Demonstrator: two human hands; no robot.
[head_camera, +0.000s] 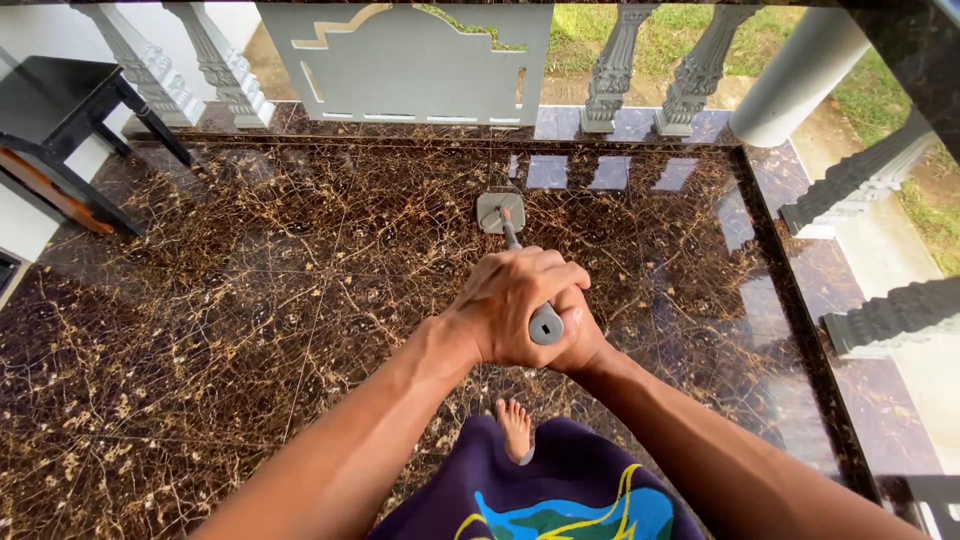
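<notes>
Left hand (515, 305): forearm stretched forward, grip wrapped over the top of the grey mop handle (545, 323).
Right hand (580, 340): clasped beneath (mostly hidden), gripping the same handle.
Mop head (500, 212): flat on the marble floor (250, 290), near the balustrade edge.

Open room is offered across the glossy brown marble-patterned tile floor (250, 300) on all sides of the small grey square mop head (500, 212). The far edge is closed off by grey stone balusters (610, 70) and a grey cut-out panel (400, 65). The far left corner is blocked by a black wooden bench (60, 110), the right edge by a white round column (790, 80).
</notes>
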